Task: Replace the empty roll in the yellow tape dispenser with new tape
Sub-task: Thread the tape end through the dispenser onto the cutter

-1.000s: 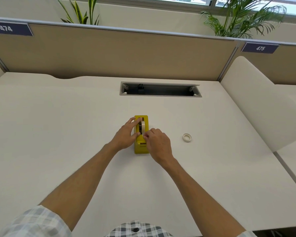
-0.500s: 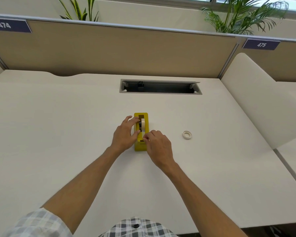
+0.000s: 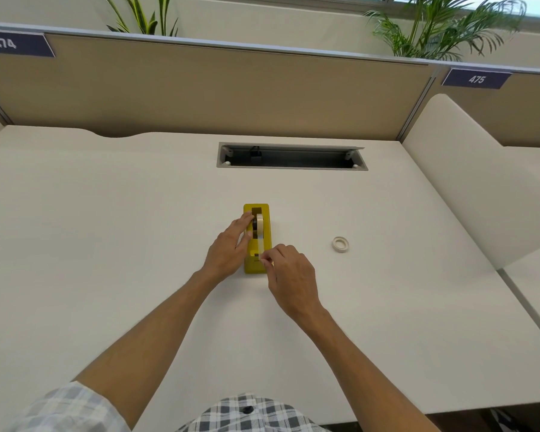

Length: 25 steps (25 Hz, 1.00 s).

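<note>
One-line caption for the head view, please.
Left hand steadies the yellow tape dispenser while the right hand pinches the tape end at its cutter.

The yellow tape dispenser [image 3: 257, 241] lies flat on the desk under both my hands, its long axis running away from me. A new roll of tape [image 3: 259, 225] sits upright in its well, just beside my left fingertips, and a pale strip [image 3: 260, 247] runs from it toward the near end, where my right fingertips meet it, pinching the tape end, I think. The empty roll [image 3: 340, 244], a small white ring, lies flat, well right of my right hand.
</note>
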Tool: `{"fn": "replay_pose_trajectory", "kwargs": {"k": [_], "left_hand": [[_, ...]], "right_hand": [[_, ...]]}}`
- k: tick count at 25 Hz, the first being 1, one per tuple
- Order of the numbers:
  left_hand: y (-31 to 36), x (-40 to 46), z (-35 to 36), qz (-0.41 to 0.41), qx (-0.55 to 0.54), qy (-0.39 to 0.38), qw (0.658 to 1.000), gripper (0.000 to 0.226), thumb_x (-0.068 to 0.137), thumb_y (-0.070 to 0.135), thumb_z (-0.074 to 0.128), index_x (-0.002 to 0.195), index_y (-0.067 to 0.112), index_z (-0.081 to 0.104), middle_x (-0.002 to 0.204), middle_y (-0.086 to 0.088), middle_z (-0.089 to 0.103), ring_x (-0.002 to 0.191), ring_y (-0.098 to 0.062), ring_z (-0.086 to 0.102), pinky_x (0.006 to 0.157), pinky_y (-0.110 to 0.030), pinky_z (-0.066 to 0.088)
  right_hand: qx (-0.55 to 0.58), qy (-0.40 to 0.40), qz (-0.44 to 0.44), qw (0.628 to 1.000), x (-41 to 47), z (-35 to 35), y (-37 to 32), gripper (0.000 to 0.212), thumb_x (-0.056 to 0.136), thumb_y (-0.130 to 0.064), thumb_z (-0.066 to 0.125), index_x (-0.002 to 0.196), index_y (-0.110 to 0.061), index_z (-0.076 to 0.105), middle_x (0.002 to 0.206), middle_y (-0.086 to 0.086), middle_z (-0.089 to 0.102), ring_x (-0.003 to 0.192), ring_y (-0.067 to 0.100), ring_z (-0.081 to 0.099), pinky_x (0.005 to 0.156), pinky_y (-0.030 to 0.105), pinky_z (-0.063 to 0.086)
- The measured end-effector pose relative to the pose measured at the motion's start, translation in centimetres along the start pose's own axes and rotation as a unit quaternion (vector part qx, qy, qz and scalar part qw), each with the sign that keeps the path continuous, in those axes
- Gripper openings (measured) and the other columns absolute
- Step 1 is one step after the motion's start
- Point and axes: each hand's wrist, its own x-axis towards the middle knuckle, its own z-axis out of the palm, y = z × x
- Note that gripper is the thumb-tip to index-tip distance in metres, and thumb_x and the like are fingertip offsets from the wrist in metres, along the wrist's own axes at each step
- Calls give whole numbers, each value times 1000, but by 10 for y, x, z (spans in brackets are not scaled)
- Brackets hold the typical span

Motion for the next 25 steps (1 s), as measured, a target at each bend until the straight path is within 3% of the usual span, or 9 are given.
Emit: {"fn": "replay_pose_trajectory", "kwargs": {"k": [4, 8, 16, 25], "left_hand": [[3, -2, 1, -27, -53, -21, 998, 61, 93, 60, 39, 148, 40, 23, 158, 13, 23, 144, -16, 27, 116, -48, 29], [3, -1, 1, -36, -53, -26, 998, 75, 82, 71, 45, 147, 43, 21, 158, 14, 22, 145, -17, 26, 114, -53, 30], [2, -1, 2, -34, -20, -20, 999, 77, 83, 62, 56, 148, 41, 21, 158, 11, 24, 144, -20, 29, 109, -55, 37], [3, -1, -1, -29, -19, -10, 999, 74, 82, 69, 50, 146, 41, 27, 156, 10, 28, 141, -18, 31, 109, -49, 35]], "right_hand": [[0, 0, 2, 1000, -3, -2, 2, 17, 98, -20, 52, 98, -12, 68, 90, 4, 67, 80, 21, 58, 66, 34, 48], [-8, 2, -1, 1000, -2, -2, 0, 16, 98, -18, 53, 96, -11, 67, 88, 4, 67, 78, 21, 57, 64, 33, 46], [-6, 12, -3, 1000, -3, -1, -1, 8, 93, -12, 61, 94, -10, 69, 83, 5, 67, 73, 22, 58, 59, 30, 42], [-9, 4, -4, 1000, -3, 0, -1, 14, 97, -18, 55, 99, -11, 68, 88, 5, 68, 77, 21, 57, 63, 32, 44]]}}
